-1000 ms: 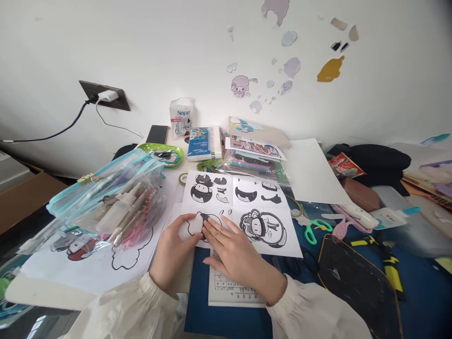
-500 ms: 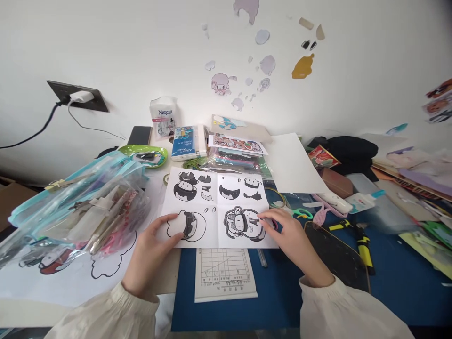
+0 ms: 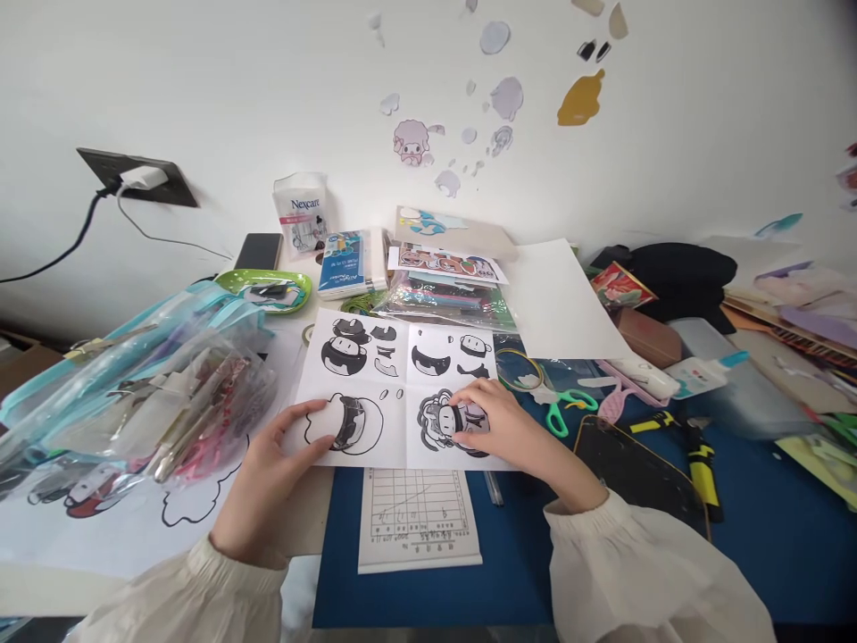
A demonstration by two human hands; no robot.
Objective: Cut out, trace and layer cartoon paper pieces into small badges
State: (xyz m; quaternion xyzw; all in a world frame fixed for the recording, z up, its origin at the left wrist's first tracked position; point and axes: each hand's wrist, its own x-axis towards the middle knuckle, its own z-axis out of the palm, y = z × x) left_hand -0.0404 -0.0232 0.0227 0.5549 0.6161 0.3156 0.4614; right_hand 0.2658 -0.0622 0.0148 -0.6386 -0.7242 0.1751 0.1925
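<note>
A creased white sheet [image 3: 395, 402] printed with black cartoon figures lies in front of me over the blue mat. My left hand [image 3: 274, 464] rests on its lower left, thumb and fingers spread around the edge of a round outline. Inside that outline is a dark hair-like shape [image 3: 349, 423]. At the lower right, my right hand [image 3: 499, 424] has its thumb and fingertips on a dark-haired cartoon figure [image 3: 438, 421]. Whether a loose cutout is between those fingertips is too small to tell.
Below the sheet lies a form pad [image 3: 420, 522]. Plastic bags of tools [image 3: 201, 402] are at the left. Green-handled scissors [image 3: 569, 406], a black tablet-like panel [image 3: 639, 469] and yellow-black pliers [image 3: 701, 469] lie at the right. Bags and books line the wall.
My right hand has moved left over the figure, its fingers now covering the figure's right part. My left hand stays at the sheet's lower left. The view has shifted slightly.
</note>
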